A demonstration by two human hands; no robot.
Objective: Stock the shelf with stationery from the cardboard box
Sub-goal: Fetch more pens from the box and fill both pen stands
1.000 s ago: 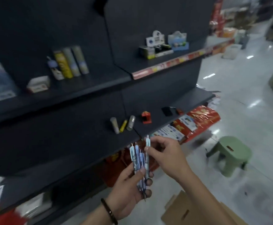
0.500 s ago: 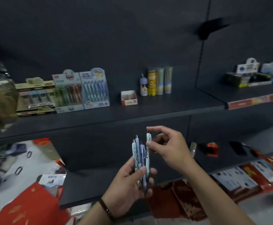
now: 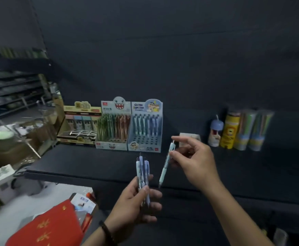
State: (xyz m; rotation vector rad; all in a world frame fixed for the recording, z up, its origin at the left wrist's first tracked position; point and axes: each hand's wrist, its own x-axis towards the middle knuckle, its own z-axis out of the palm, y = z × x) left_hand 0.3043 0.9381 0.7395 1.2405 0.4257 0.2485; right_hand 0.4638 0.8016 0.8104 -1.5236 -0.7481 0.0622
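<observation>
Pen (image 3: 165, 166) pulled apart, right hand (image 3: 196, 162) pinching; left hand (image 3: 132, 208) grips bunch (image 3: 142, 167); display box (image 3: 146, 125) behind.

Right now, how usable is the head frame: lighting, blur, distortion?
Head view: dim, the black shelf shows little detail; clutter at the left edge is smeared; wide-angle bowing toward the corners; the left hand with its pens and the right hand with one pen are fairly sharp; pen boxes slightly soft.

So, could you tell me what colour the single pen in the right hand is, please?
The pen is pale mint-blue, with a light patterned upper barrel; the head view shows it.
</observation>
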